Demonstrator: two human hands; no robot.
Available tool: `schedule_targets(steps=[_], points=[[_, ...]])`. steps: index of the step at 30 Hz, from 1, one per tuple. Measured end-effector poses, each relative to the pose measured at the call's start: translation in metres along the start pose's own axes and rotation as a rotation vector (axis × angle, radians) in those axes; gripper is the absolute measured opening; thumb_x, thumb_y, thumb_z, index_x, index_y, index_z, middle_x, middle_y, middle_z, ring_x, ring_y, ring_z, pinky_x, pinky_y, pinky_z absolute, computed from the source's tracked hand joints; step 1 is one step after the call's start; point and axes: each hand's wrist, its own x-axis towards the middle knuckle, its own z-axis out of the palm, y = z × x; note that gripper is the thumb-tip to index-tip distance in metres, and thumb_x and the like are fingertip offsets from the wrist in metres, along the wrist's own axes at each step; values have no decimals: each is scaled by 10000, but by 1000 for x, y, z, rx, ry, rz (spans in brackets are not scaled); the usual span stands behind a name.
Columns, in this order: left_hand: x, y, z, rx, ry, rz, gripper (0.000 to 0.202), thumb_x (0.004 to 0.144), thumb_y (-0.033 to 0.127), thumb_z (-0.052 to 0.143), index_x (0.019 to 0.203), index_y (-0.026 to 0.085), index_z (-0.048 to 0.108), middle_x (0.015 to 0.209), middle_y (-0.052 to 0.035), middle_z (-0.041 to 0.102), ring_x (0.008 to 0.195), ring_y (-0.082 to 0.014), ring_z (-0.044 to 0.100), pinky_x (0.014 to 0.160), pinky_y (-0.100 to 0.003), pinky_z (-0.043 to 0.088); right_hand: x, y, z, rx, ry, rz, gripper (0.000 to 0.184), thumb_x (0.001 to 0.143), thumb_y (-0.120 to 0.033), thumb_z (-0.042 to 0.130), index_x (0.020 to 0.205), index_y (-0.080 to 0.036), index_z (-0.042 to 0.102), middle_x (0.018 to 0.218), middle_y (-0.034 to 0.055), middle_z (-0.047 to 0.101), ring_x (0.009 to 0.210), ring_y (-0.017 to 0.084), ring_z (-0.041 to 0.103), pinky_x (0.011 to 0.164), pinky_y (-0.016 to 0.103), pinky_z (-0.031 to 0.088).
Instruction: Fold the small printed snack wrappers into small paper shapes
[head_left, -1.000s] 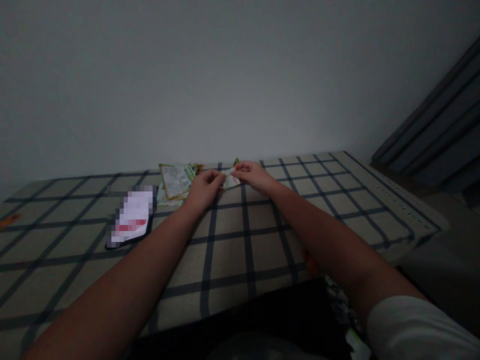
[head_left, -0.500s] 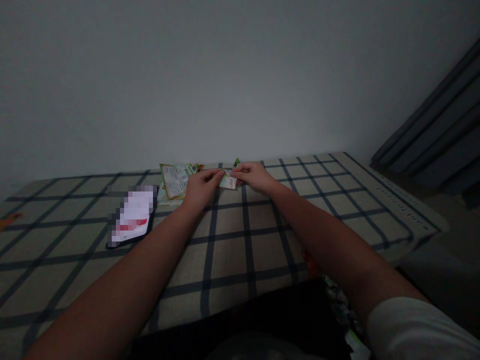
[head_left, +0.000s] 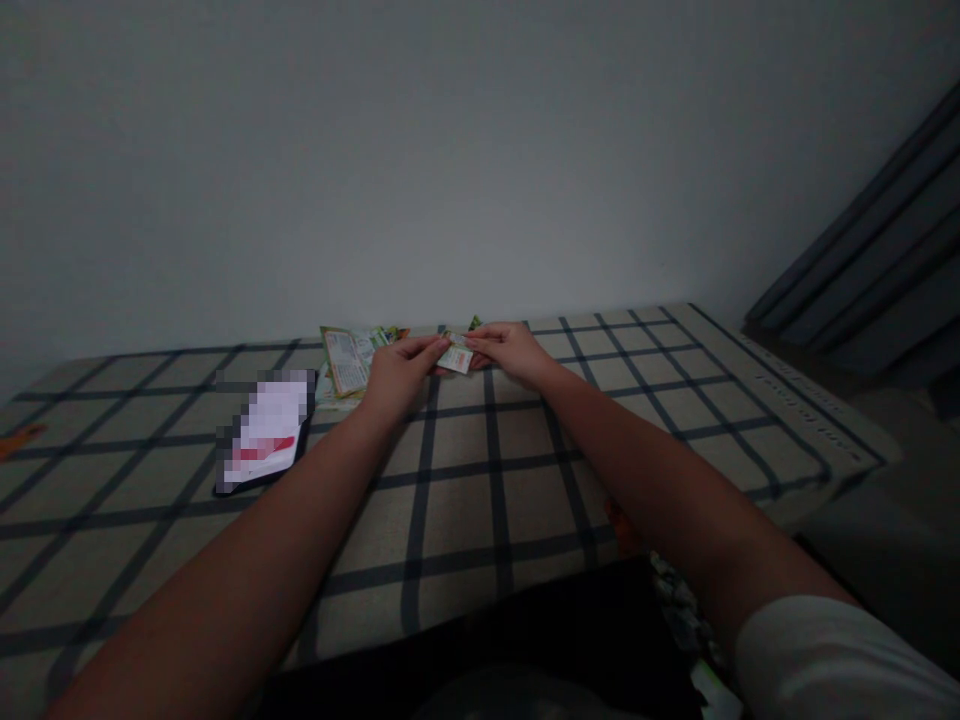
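Observation:
Both my arms stretch out over a checked bed cover (head_left: 465, 520). My left hand (head_left: 401, 372) and my right hand (head_left: 508, 350) meet near the far edge, each pinching one side of a small printed packet (head_left: 455, 354) held just above the cover. Behind my left hand lies a larger green and white printed packet (head_left: 351, 360), partly hidden by the hand. The fingers of both hands are closed on the small packet.
A blurred-out flat item with a dark rim (head_left: 264, 437) lies on the cover to the left. A plain wall rises behind the bed. A dark curtain (head_left: 877, 280) hangs at the right. Something orange (head_left: 19, 440) sits at the far left edge.
The small packet has been turned and drawn slightly away from me between both hands. Arms and camera have barely shifted.

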Motion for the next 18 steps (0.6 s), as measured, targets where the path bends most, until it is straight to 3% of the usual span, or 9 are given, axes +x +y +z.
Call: schedule_targets(steps=[5, 10, 14, 18], points=[[1, -3, 3, -139, -86, -65, 555, 657, 599, 891, 990, 159, 832, 989, -110, 813, 830, -215, 740, 812, -328, 606, 1, -1, 0, 16, 75, -15, 38, 883, -112, 738, 892, -148, 747, 781, 31, 760, 661, 109, 697, 704, 246, 619], [3, -1, -3, 1, -18, -55, 501, 695, 595, 851, 942, 160, 831, 876, -84, 806, 763, -215, 727, 749, -318, 591, 0, 2, 2, 41, 25, -17, 118, 839, -180, 806, 930, -156, 735, 842, 26, 768, 707, 110, 707, 738, 248, 626], [2, 3, -3, 102, -15, -21, 428, 699, 552, 849, 888, 168, 829, 812, -72, 793, 728, -218, 708, 701, -311, 567, -1, 2, 1, 9, -36, 11, 121, 825, -126, 806, 869, -151, 696, 778, 19, 736, 699, 103, 700, 743, 234, 621], [-3, 4, 4, -17, -24, -16, 499, 657, 534, 876, 978, 157, 815, 873, -73, 794, 736, -199, 699, 700, -306, 568, -1, 0, 0, -3, -26, 16, 172, 850, -129, 793, 810, -163, 629, 711, 7, 698, 677, 108, 701, 741, 244, 623]])
